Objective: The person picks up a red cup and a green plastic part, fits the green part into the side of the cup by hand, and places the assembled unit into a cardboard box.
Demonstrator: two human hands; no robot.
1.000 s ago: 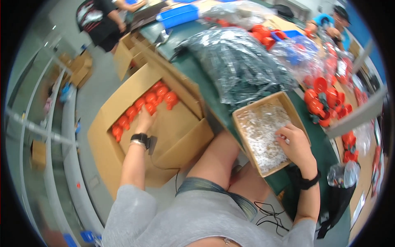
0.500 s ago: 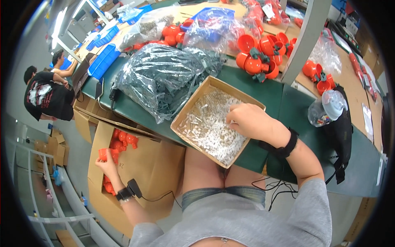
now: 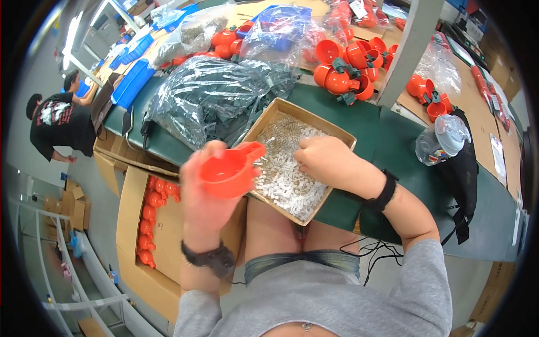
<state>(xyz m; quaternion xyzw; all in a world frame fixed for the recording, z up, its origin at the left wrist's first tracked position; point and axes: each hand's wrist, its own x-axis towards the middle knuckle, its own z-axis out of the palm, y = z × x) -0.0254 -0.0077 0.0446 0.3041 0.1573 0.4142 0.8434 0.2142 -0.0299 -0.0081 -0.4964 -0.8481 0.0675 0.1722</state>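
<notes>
The left hand (image 3: 205, 196) has its fingers clamped on a red cup (image 3: 229, 173), held up before the left corner of a cardboard tray (image 3: 315, 122) at the green surface's (image 3: 362, 121) near edge. The right hand (image 3: 325, 160) reaches over the tray's right edge to white pieces (image 3: 292, 194); whether its curled fingertips meet, I cannot tell. More red cups (image 3: 147, 227) line the carton's (image 3: 130, 269) left edge.

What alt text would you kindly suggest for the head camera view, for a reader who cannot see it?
A person's left hand holds a red cup-shaped part, while the right hand reaches into a cardboard tray of white pieces at the edge of a green table. Red parts lie in an open carton at left.
</notes>
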